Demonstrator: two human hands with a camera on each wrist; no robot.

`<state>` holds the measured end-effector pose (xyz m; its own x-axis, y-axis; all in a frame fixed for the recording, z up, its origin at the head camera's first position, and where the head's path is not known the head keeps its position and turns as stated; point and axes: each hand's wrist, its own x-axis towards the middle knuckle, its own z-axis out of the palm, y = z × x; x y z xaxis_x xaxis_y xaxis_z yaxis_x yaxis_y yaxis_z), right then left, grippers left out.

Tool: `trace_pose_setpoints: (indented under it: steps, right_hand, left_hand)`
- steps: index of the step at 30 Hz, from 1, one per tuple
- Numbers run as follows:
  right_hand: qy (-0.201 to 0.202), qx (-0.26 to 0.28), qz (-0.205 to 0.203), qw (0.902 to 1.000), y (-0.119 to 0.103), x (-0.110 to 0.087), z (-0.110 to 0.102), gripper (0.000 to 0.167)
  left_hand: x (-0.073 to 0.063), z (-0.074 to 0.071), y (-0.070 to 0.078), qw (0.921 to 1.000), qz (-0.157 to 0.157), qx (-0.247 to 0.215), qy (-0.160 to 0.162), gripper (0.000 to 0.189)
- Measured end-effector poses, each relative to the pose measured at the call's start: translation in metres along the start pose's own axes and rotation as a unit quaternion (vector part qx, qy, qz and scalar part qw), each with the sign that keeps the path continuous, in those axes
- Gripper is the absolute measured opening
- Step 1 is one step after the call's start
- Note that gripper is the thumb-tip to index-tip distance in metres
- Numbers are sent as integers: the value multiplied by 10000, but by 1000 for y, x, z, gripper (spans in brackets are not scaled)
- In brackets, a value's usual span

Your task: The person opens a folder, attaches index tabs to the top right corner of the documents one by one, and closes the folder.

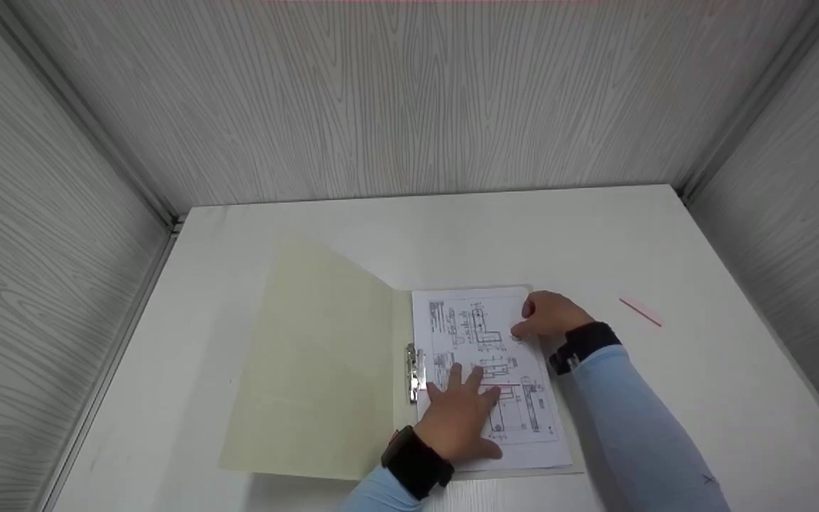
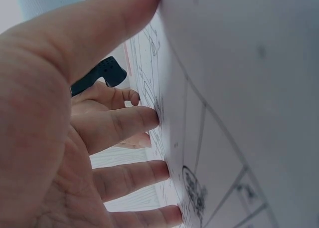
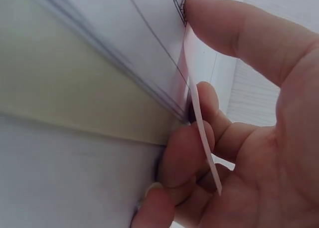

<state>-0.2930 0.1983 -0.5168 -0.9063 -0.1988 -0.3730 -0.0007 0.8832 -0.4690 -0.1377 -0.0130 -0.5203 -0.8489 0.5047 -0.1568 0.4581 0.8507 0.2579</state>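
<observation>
We see a cream card folder (image 1: 317, 377) spread on the smooth white table (image 1: 594, 227), its plain cover standing up at a slant on the left. On its other side lie thin white sheets (image 1: 552, 444), printed with angular technical drawings in black line; a shiny metal clip (image 1: 415, 373) stands at their left edge. A thin red line (image 1: 511, 385) crosses the top sheet (whether ink or the edge of a strip, we cannot tell). The left hand (image 1: 461, 419) rests on that sheet with fingers fanned wide, and in its wrist view we find the fingertips touching the paper. The right hand (image 1: 559, 314) is drawn narrow at the sheets' upper right edge, its thumb on the print and its other fingers curled; between them it holds a pale pink slip (image 3: 203, 133), slim, bendy and gently bowed, close by the paper's edge. Well apart to the right, a second pinkish piece (image 1: 643, 313) with a straight red edge lies flat. Soft light-blue sleeves (image 1: 630, 412) and dark wristbands (image 1: 418, 462) cover the arms, and behind the table rises a grey wood-grained wall (image 1: 409, 99).
</observation>
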Motion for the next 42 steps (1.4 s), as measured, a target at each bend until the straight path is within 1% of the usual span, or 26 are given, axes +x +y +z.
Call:
trace_pose_setpoints:
  steps: [4,9,14,16,23,25,30,33,36,39,42]
  right_hand:
    - [83,36,34,10000,-1,0,1,35]
    - [78,-96,-46,9999,0,-1,1,38]
    - [110,96,201,9997,0,-1,3,38]
    - [166,137,246,9995,0,0,4,36]
    - [190,93,155,9997,3,1,3,21]
    - [204,168,162,9995,2,0,4,23]
    - [242,230,202,9992,0,-4,7,35]
    - [205,97,97,9997,1,-4,7,38]
    - [159,14,-3,9999,5,-3,7,34]
    - [137,154,-127,9997,10,-3,5,26]
    - [249,442,-165,9986,13,-7,2,25]
  left_hand:
    - [0,0,0,10000,0,-44,-18,90]
    - [0,0,-1,10000,-1,-72,-13,91]
    - [0,0,0,9999,12,-115,-2,91]
    - [0,0,0,9999,19,-101,7,91]
    - [0,1,1,10000,7,-60,42,89]
    - [0,2,0,10000,10,-80,37,89]
    - [-1,3,0,10000,-4,-57,11,90]
    - [-1,3,0,10000,-16,-66,-13,90]
    - [-1,4,0,10000,-9,-40,-17,90]
    - [-1,4,-1,10000,3,-2,17,90]
    - [-1,3,-1,10000,4,-46,43,89]
